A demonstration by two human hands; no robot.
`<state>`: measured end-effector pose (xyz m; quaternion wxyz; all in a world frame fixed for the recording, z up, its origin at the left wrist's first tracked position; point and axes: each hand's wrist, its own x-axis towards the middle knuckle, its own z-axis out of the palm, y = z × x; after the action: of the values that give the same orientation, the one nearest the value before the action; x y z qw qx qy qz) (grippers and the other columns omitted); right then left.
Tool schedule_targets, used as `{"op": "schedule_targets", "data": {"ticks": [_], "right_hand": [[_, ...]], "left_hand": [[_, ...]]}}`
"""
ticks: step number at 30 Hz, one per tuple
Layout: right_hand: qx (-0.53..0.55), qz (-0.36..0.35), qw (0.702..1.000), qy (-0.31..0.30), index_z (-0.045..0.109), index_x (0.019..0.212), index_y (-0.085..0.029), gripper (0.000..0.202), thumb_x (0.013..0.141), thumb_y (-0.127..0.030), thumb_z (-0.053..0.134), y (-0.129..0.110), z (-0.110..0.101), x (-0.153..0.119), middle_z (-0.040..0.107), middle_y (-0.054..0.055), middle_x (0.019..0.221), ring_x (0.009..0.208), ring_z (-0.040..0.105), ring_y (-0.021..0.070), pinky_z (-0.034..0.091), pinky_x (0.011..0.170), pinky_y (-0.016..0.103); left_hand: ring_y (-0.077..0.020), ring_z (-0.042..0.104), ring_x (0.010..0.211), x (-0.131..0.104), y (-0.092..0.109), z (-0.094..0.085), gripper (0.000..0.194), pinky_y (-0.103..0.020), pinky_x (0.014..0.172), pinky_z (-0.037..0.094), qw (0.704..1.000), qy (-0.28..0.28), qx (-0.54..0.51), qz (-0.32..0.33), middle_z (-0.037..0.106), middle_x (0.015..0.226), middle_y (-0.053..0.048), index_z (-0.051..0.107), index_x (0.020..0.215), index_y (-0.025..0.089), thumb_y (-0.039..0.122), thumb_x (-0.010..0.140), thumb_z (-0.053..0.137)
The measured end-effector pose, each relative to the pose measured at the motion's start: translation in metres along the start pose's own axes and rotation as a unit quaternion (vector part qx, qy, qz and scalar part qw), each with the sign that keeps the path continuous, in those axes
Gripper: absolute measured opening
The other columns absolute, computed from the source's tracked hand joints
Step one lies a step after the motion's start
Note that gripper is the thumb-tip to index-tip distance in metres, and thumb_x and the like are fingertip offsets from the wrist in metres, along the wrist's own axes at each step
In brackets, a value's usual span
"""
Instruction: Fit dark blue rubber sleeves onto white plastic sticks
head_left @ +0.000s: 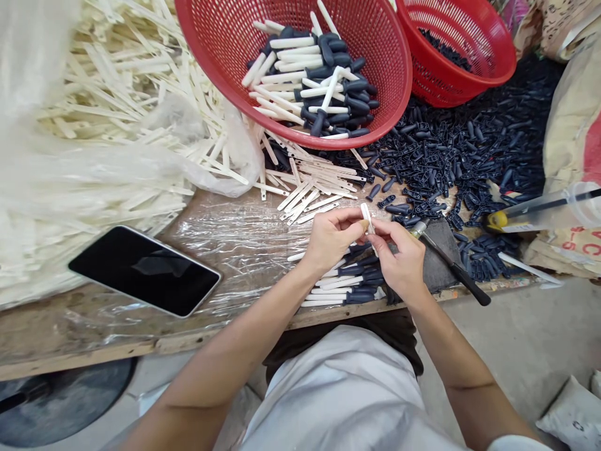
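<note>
My left hand (334,235) pinches a white plastic strip (365,213) between thumb and fingers, its upper end poking out above them. Close against it, my right hand (399,254) is closed on the lower part of the same strip; the fingers hide much of it. Under and beside my hands lie several white strips with dark handles (361,294), side by side near the table's front edge. Just beyond my hands is a loose pile of bare white strips (310,191). A hammer (451,266) with a black handle rests to the right of my right hand.
A red basket (206,62) of strips with dark handles stands at the back, a second red basket (488,69) beside it. Dark handle parts (436,150) heap at right, white strips (117,81) at left. A phone (145,269) lies on the plastic-covered table (235,250).
</note>
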<state>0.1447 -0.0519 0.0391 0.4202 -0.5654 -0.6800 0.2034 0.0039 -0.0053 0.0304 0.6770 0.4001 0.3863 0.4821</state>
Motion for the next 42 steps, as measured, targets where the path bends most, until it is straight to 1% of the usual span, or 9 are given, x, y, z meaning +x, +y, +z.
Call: {"op": "schedule_targets", "data": {"ticks": [9, 18, 23, 26, 29, 33, 37, 40, 42], "right_hand": [[0.133, 0.121, 0.984, -0.007, 0.068, 0.111, -0.025, 0.024, 0.088, -0.03, 0.066, 0.005, 0.001, -0.001, 0.073, 0.001, 0.092, 0.081, 0.07, 0.0171, 0.058, 0.076, 0.032], [0.103, 0.106, 0.989, -0.005, 0.07, 0.112, -0.026, 0.023, 0.09, -0.031, 0.065, 0.002, -0.003, -0.003, 0.072, 0.002, 0.093, 0.081, 0.068, 0.0163, 0.058, 0.077, 0.032], [-0.005, 0.027, 0.999, -0.02, 0.07, 0.114, -0.026, 0.024, 0.092, -0.031, 0.062, -0.003, -0.007, -0.001, 0.072, 0.003, 0.094, 0.079, 0.067, 0.0163, 0.057, 0.073, 0.031], [-0.091, -0.06, 0.993, -0.04, 0.069, 0.12, -0.024, 0.028, 0.094, -0.026, 0.06, -0.004, -0.011, -0.001, 0.074, 0.006, 0.097, 0.084, 0.068, 0.0183, 0.057, 0.079, 0.033], [-0.123, -0.09, 0.988, -0.036, 0.067, 0.123, -0.023, 0.031, 0.097, -0.02, 0.051, -0.001, -0.017, -0.001, 0.075, 0.008, 0.101, 0.09, 0.07, 0.019, 0.056, 0.082, 0.033], [-0.122, -0.082, 0.989, -0.031, 0.069, 0.119, -0.024, 0.032, 0.098, -0.019, 0.046, 0.003, -0.027, -0.002, 0.075, 0.008, 0.103, 0.094, 0.07, 0.0197, 0.056, 0.084, 0.035], [-0.091, -0.072, 0.991, -0.061, 0.071, 0.114, -0.026, 0.03, 0.097, -0.02, 0.047, 0.007, -0.04, -0.005, 0.075, 0.006, 0.101, 0.091, 0.07, 0.0193, 0.056, 0.081, 0.035], [-0.072, -0.02, 0.995, -0.072, 0.07, 0.115, -0.027, 0.025, 0.096, -0.027, 0.055, 0.012, -0.052, -0.008, 0.075, 0.004, 0.1, 0.086, 0.069, 0.0178, 0.055, 0.077, 0.033], [-0.069, 0.024, 0.995, -0.074, 0.071, 0.107, -0.025, 0.019, 0.094, -0.031, 0.059, 0.015, -0.059, -0.009, 0.074, 0.001, 0.087, 0.074, 0.067, 0.0158, 0.053, 0.07, 0.029]], "left_hand": [[-0.0106, 0.06, 0.056, 0.002, -0.001, -0.002, 0.011, -0.022, 0.055, 0.053, 0.998, -0.024, -0.045, -0.027, 0.067, 0.066, -0.001, 0.075, 0.075, 0.013, 0.021, 0.067, 0.073], [-0.0108, 0.06, 0.057, 0.0, 0.003, 0.0, 0.014, -0.023, 0.057, 0.053, 0.998, -0.032, -0.049, -0.024, 0.069, 0.068, -0.001, 0.077, 0.077, 0.014, 0.023, 0.067, 0.074], [-0.0106, 0.061, 0.058, 0.001, 0.003, -0.001, 0.014, -0.022, 0.057, 0.054, 0.998, -0.034, -0.045, -0.017, 0.07, 0.068, -0.001, 0.077, 0.078, 0.014, 0.023, 0.069, 0.074], [-0.0109, 0.061, 0.057, 0.0, 0.002, -0.002, 0.013, -0.023, 0.058, 0.055, 0.999, -0.031, -0.041, -0.018, 0.068, 0.065, -0.001, 0.076, 0.077, 0.014, 0.025, 0.071, 0.075], [-0.0129, 0.063, 0.058, -0.001, 0.001, -0.002, 0.019, -0.025, 0.059, 0.056, 0.999, -0.034, -0.026, -0.025, 0.068, 0.065, -0.003, 0.075, 0.076, 0.013, 0.031, 0.073, 0.076], [-0.0136, 0.063, 0.06, -0.002, 0.0, -0.003, 0.029, -0.026, 0.06, 0.054, 0.998, -0.039, 0.041, 0.02, 0.069, 0.068, -0.003, 0.075, 0.087, 0.014, 0.042, 0.078, 0.074], [-0.0126, 0.059, 0.06, -0.004, -0.001, -0.005, 0.025, -0.024, 0.062, 0.048, 0.975, -0.09, 0.178, 0.096, 0.068, 0.067, -0.001, 0.075, 0.09, 0.017, 0.04, 0.087, 0.064], [-0.0115, 0.056, 0.056, -0.007, -0.002, -0.006, 0.023, -0.023, 0.062, 0.044, 0.949, -0.08, 0.256, 0.168, 0.063, 0.059, 0.001, 0.072, 0.081, 0.019, 0.034, 0.091, 0.058], [-0.011, 0.054, 0.052, -0.008, -0.003, -0.007, 0.023, -0.023, 0.059, 0.042, 0.943, -0.065, 0.264, 0.191, 0.06, 0.056, 0.002, 0.071, 0.082, 0.019, 0.033, 0.093, 0.056]]}}
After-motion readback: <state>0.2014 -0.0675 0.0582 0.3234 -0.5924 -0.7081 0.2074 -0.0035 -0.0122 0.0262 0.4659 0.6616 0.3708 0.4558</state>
